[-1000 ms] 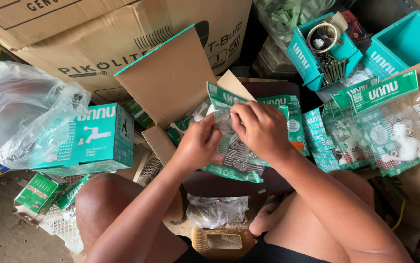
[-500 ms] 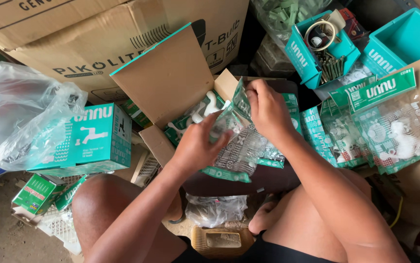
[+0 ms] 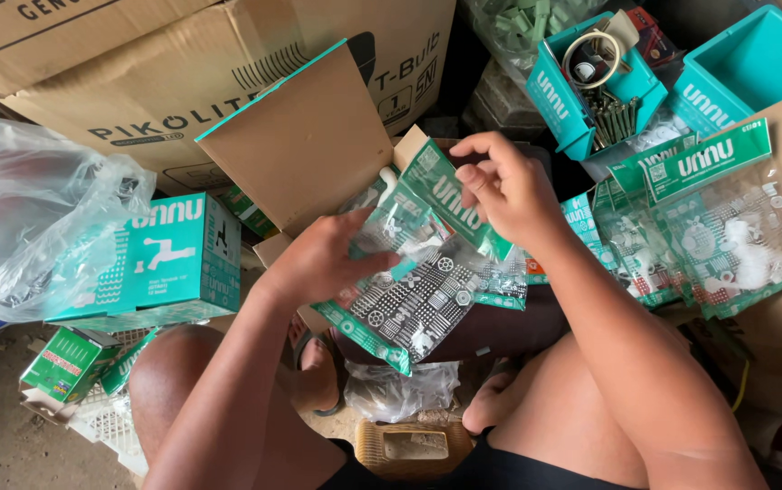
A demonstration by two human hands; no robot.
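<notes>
- Head view: the left hand [image 3: 323, 263] grips a clear plastic packet [image 3: 409, 304] with a green header card, thumb on top and fingers curled under its left edge; small white and metal parts show through the film.
- The right hand [image 3: 509, 191] pinches the green top end of the same packet between thumb and fingertips, just above and to the right of the left hand.
- The packet sits tilted between the two hands, over an open brown carton [image 3: 305, 145] with a raised flap, and above the person's bare knees.
- More packets of the same kind [image 3: 708, 227] lie fanned out to the right, near the right forearm.
- A teal cardboard box [image 3: 169, 263] with a tap drawing stands to the left, beside a crumpled clear plastic bag [image 3: 37, 218].
- At the top right a small teal tray [image 3: 572, 109] holds screws and a roll of tape; a second, larger teal tray [image 3: 754, 63] stands just beside it.
- A small green box [image 3: 69, 363] lies on the floor at the lower left.
- A large brown shipping carton [image 3: 137, 73] fills the upper left, behind the open one.
</notes>
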